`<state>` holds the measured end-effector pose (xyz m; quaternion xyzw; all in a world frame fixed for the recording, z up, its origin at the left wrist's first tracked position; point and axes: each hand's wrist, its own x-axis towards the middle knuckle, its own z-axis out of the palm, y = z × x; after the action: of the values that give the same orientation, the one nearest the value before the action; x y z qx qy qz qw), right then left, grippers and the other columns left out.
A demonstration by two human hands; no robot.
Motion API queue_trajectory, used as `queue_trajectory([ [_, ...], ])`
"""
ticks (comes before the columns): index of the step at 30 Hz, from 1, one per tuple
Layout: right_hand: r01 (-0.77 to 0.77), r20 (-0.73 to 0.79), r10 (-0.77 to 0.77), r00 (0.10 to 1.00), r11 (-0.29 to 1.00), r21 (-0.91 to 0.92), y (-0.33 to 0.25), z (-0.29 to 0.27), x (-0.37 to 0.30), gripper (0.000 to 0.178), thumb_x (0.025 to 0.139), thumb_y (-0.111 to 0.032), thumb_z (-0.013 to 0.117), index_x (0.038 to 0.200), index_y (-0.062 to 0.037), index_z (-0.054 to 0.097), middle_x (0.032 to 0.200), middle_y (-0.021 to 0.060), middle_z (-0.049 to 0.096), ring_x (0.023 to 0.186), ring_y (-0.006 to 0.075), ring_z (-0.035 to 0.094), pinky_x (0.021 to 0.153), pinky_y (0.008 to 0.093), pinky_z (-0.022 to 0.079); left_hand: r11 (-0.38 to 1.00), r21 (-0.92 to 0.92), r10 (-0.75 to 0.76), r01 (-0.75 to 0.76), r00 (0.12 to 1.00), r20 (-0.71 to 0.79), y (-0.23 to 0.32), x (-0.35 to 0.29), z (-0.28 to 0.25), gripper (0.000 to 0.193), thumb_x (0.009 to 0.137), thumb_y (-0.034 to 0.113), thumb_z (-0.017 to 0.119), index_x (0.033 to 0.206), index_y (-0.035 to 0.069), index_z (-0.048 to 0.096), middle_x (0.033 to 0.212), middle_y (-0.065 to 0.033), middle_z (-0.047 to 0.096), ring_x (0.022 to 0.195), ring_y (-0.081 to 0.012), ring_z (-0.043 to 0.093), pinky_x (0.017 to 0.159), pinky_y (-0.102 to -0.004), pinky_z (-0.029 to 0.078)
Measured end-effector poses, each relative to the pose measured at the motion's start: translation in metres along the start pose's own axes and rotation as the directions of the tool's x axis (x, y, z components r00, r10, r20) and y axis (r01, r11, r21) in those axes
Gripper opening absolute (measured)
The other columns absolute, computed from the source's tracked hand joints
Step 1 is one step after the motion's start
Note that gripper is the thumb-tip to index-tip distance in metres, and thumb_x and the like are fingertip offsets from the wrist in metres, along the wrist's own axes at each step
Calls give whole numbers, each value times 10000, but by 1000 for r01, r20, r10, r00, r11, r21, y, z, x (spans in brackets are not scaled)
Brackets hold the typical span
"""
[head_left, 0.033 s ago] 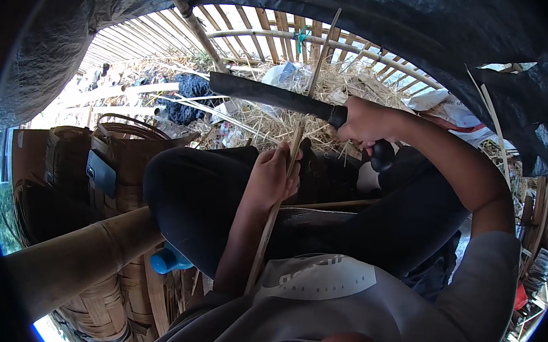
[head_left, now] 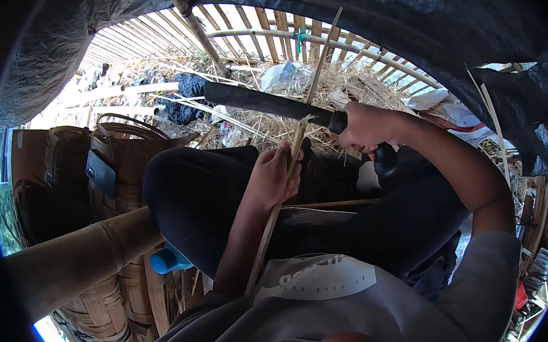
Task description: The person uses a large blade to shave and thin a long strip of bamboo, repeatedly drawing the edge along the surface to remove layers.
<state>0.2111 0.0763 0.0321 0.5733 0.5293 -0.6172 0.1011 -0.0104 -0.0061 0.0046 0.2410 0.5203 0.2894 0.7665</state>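
Wrapped around a thin bamboo strip [head_left: 265,237], my left hand [head_left: 273,178] grips it above my lap. The strip slants from my chest up past the far side of the blade. A machete [head_left: 257,102] with a broad dark blade lies across the strip, its tip pointing left. My right hand [head_left: 366,124] is closed on the machete's dark handle [head_left: 384,158], whose rounded end sticks out below the fingers. Where blade and strip cross, a small frayed, pale bit of bamboo [head_left: 308,118] shows on the near side of the blade.
Crossed legs in dark trousers [head_left: 193,176] lie under my hands. A thick bamboo pole [head_left: 85,261] comes in at the left, beside woven baskets [head_left: 106,306], a phone [head_left: 101,174] and a blue-capped bottle [head_left: 166,260]. Straw and shavings [head_left: 350,78] cover the ground ahead, before a slatted bamboo fence [head_left: 266,36].
The machete has shifted slightly, its blade tip a little lower and further left. The pale frayed bit at the crossing shows more clearly. My left hand looks unmoved.
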Motion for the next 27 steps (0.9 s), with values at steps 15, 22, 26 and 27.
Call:
queue_trajectory([
  [15, 35, 264, -170, 949, 893, 449, 22, 12, 19, 225, 852, -63, 664, 949, -65, 461, 503, -43, 359, 389, 63, 383, 429, 319, 439, 999, -41, 35, -33, 998, 43, 2, -3, -3, 431, 1083, 361, 305, 918, 39, 540, 508, 10, 365, 362, -73, 305, 356, -243, 268],
  [22, 120, 32, -124, 992, 987, 105, 12, 3, 3, 209, 827, -87, 668, 896, 57, 534, 543, 27, 511, 402, 102, 495, 436, 318, 508, 998, 55, 31, -30, 1000, -5, 0, 0, 0, 428, 1082, 351, 321, 908, 30, 544, 517, 7, 384, 369, -70, 311, 363, -240, 270],
  [26, 210, -105, -220, 970, 973, -98, 14, -5, 2, 333, 822, -170, 695, 960, 98, 555, 558, 53, 549, 441, 136, 584, 386, 288, 495, 996, 74, 52, -51, 999, -8, -1, 2, 1, 431, 1082, 349, 318, 913, 26, 548, 505, 4, 388, 366, -72, 314, 365, -245, 278],
  [27, 220, -105, -236, 966, 964, -149, 11, -6, -3, 374, 839, -227, 707, 960, 93, 554, 548, 44, 538, 433, 131, 574, 386, 291, 494, 995, 80, 55, -54, 998, -10, -2, 2, 2, 431, 1082, 347, 317, 914, 25, 549, 502, 4, 387, 365, -74, 314, 365, -245, 279],
])
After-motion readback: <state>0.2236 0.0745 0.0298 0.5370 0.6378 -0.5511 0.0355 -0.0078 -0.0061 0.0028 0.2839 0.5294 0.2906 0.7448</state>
